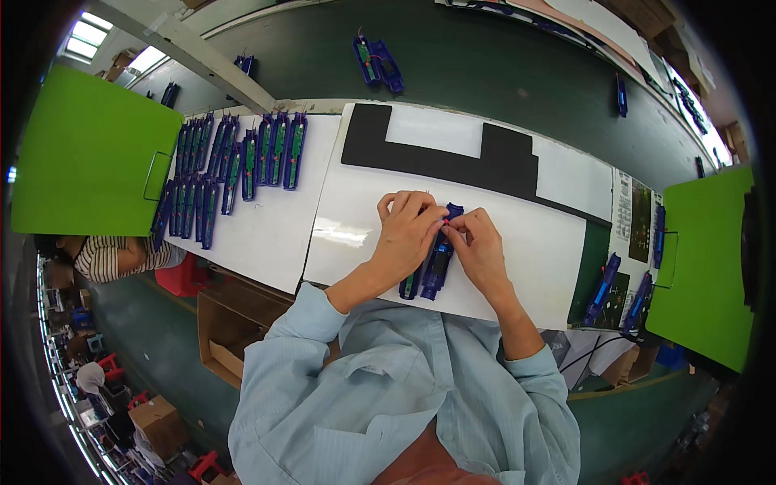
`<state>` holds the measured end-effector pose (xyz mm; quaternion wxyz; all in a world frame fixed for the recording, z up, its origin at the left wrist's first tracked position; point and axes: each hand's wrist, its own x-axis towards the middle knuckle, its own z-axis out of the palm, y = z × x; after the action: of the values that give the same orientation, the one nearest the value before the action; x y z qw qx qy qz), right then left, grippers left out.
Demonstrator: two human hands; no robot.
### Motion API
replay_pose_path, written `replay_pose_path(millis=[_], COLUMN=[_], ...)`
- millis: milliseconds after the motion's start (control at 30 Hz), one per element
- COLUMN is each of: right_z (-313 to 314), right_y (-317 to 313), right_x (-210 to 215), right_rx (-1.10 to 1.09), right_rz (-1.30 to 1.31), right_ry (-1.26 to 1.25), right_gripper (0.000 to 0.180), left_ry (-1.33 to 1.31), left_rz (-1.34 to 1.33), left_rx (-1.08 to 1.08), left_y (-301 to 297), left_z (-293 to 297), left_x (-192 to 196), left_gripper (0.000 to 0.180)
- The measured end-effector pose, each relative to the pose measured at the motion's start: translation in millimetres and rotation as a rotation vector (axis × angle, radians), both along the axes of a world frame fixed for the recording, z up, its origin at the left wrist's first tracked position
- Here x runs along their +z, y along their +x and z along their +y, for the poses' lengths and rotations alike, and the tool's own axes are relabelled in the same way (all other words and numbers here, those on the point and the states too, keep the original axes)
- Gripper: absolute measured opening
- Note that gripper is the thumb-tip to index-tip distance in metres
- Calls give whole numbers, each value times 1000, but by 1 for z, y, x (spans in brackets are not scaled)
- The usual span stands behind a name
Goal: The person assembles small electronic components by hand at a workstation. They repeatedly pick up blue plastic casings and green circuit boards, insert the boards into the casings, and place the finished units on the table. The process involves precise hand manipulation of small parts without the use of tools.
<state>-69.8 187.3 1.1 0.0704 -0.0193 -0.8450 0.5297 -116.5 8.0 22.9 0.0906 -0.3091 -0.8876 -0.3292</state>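
Observation:
Two long blue plastic housing halves lie side by side on the white work surface in front of me. The right blue half has a dark insert inside; the left half with a green circuit board is partly covered by my left hand. My left hand is closed, its thumb and forefinger pinched at the upper end of the right half. From the other side my right hand pinches at the same spot. A bit of red wire shows between the fingertips; its ends are hidden.
Several blue housings with green boards stand in rows at the left. A black cut-out mat lies beyond my hands. More blue housings rest at the right, and an opened one on the green belt. Green panels flank the bench.

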Motion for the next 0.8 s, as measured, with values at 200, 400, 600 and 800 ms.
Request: replay_pose_path(millis=[200, 400, 600, 800], right_z=[-1, -12, -12, -13], right_y=[5, 15, 16, -1], right_x=[-7, -30, -13, 2], right_rx=[10, 3, 82, 363], right_rz=[-57, -54, 148, 279], right_ry=[-160, -485, -93, 43], right_gripper=[8, 9, 9, 13], left_ry=[-6, 91, 49, -129], left_rz=[17, -158, -78, -16], left_rx=[3, 165, 255, 227], left_y=[5, 37, 68, 82], left_z=[-3, -5, -18, -39], left_x=[-4, -17, -4, -10], left_gripper=[9, 13, 22, 19])
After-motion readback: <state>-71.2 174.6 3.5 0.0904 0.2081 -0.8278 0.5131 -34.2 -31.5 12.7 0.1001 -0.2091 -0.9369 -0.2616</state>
